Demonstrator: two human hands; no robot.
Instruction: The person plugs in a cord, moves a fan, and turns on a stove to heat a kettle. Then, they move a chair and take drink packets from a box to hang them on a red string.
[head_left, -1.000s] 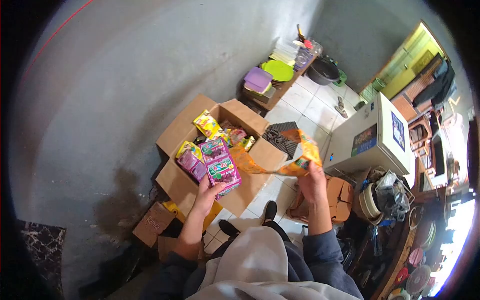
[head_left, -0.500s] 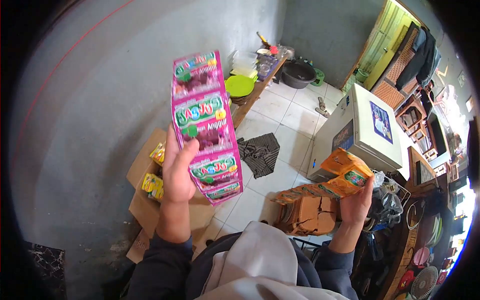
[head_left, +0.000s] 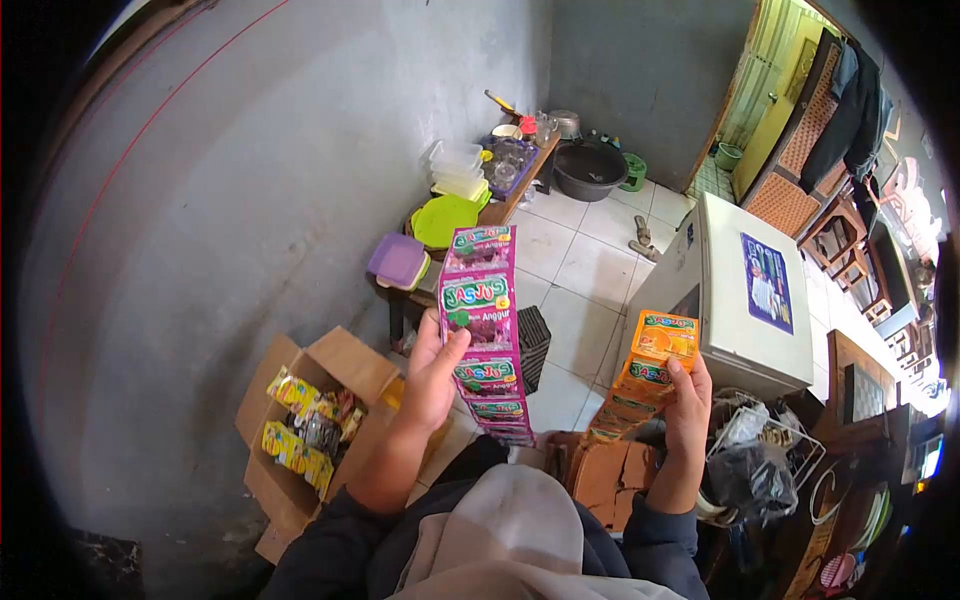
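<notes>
A hanging strip of purple drink sachets (head_left: pixel 487 376), printed "Jasjus Anggur", is gripped in my left hand (head_left: pixel 430 375), thumb across its front. Its lower sachets trail down towards my lap. My right hand (head_left: pixel 688 405) pinches a strip of orange drink sachets (head_left: pixel 665 337) near the top, and the rest of that strip folds away downward. Left of my left forearm stands an open cardboard box (head_left: pixel 365 362) with yellow packets (head_left: pixel 298 458) and other small packs inside.
A white chest freezer (head_left: pixel 735 300) stands ahead on the right. Along the wall, a wooden bench (head_left: pixel 520 190) carries plastic containers and a green lid (head_left: pixel 447 220). A dark cloth (head_left: pixel 534 350) lies on the tiles, and a black tub (head_left: pixel 590 170) sits farther back.
The purple strip has moved right and down, away from the wall, and hangs straighter. My right hand has drawn in a little, and its orange strip now hangs downward. More of the box shows.
</notes>
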